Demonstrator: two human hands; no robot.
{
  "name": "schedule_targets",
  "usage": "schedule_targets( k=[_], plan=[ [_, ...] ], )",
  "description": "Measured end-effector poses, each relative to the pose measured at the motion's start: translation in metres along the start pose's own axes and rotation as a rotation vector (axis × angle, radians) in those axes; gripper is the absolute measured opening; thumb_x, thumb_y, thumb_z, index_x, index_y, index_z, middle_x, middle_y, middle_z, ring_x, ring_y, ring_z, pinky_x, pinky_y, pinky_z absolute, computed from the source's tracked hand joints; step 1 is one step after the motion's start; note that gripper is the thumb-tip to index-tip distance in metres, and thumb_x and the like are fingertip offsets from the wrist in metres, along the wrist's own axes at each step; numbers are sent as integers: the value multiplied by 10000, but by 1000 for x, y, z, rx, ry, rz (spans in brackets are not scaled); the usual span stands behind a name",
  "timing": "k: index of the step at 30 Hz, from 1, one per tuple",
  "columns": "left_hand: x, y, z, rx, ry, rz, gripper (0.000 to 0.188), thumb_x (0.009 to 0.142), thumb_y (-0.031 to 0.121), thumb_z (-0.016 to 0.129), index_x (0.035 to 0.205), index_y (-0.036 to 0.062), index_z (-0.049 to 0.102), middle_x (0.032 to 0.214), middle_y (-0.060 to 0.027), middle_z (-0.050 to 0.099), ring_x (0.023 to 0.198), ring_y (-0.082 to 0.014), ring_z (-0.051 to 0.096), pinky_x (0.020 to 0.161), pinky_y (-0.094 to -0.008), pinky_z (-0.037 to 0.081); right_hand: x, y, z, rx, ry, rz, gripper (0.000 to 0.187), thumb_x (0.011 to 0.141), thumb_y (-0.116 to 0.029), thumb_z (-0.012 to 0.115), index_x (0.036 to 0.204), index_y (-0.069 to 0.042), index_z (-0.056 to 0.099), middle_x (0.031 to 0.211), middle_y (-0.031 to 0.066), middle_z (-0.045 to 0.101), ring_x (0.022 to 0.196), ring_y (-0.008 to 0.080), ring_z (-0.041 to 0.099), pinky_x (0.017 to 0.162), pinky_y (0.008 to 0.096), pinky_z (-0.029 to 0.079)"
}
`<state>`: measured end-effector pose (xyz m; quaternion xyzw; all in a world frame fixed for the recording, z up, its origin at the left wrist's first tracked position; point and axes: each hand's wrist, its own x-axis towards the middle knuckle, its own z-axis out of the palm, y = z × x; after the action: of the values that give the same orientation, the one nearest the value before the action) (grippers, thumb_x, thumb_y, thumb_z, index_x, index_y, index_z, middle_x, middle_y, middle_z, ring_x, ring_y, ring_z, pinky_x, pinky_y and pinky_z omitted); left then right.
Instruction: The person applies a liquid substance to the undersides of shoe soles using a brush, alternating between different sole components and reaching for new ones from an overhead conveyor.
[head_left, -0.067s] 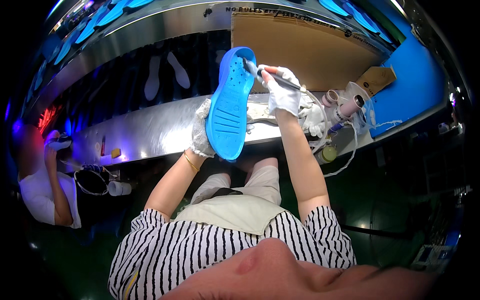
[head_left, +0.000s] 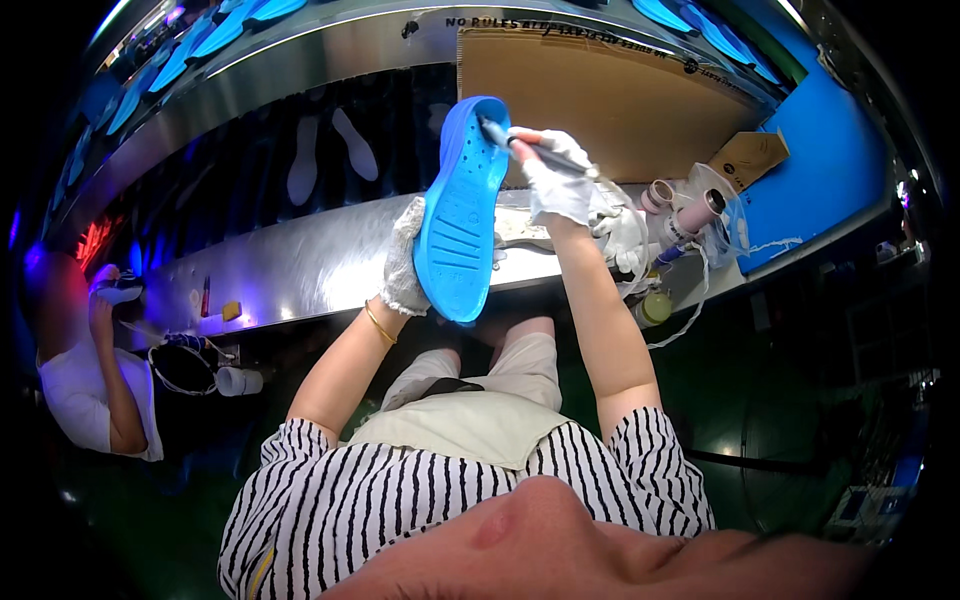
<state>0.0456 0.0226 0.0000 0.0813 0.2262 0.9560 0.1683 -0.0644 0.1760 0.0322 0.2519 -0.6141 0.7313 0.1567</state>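
A bright blue shoe sole (head_left: 457,225) is tilted up in front of me, its ribbed, dotted inner face towards me and its rim raised. My left hand (head_left: 403,262), in a grey knit glove, grips its left edge near the wider lower end. My right hand (head_left: 562,185) wears a white glove with thumb and forefinger uncovered. Pinched in it is a slim brush (head_left: 497,133) with a dark tip and grey handle. That tip is at the inner face near the sole's upper end, by the small holes; whether it touches I cannot tell.
Beyond the metal bench edge (head_left: 290,262), two pale insole shapes (head_left: 355,145) lie on a dark belt. A cardboard sheet (head_left: 600,105) stands behind my hands. White gloves (head_left: 625,240), tape rolls (head_left: 658,195) and a pink tumbler (head_left: 702,210) crowd the right. Another person (head_left: 90,370) sits left.
My right hand has shifted slightly left, and the brush tip has moved a little left along the sole's upper end. My left hand and the sole stay nearly in place.
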Motion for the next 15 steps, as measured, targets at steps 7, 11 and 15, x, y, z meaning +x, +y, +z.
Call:
schedule_targets(
  k=[7, 11, 15],
  plan=[
    [9, 34, -8, 194, 273, 180, 654, 883, 553, 447, 1257, 16, 450, 1074, -169, 604, 917, -268, 628, 830, -403, 529, -36, -29, -4, -16, -421, 59, 188, 719, 72, 696, 867, -36, 655, 904, 89, 668, 864, 169, 639, 807, 286, 500],
    [15, 49, 6, 348, 168, 149, 610, 886, 507, 487, 1259, 26, 445, 1066, -148, 606, 908, -244, 631, 794, -366, 549, -10, -53, -3, -265, -363, -367, 192, 708, 84, 659, 853, -40, 651, 854, 92, 669, 836, 207, 647, 765, 308, 507],
    [28, 67, 35, 373, 107, 264, 583, 896, 483, 489, 1254, 26, 437, 1052, -149, 608, 880, -243, 644, 769, -366, 557, -4, -80, -13, -521, -536, -612, 184, 663, 71, 659, 805, -45, 646, 819, 120, 652, 807, 276, 637, 715, 328, 497]
  ],
)
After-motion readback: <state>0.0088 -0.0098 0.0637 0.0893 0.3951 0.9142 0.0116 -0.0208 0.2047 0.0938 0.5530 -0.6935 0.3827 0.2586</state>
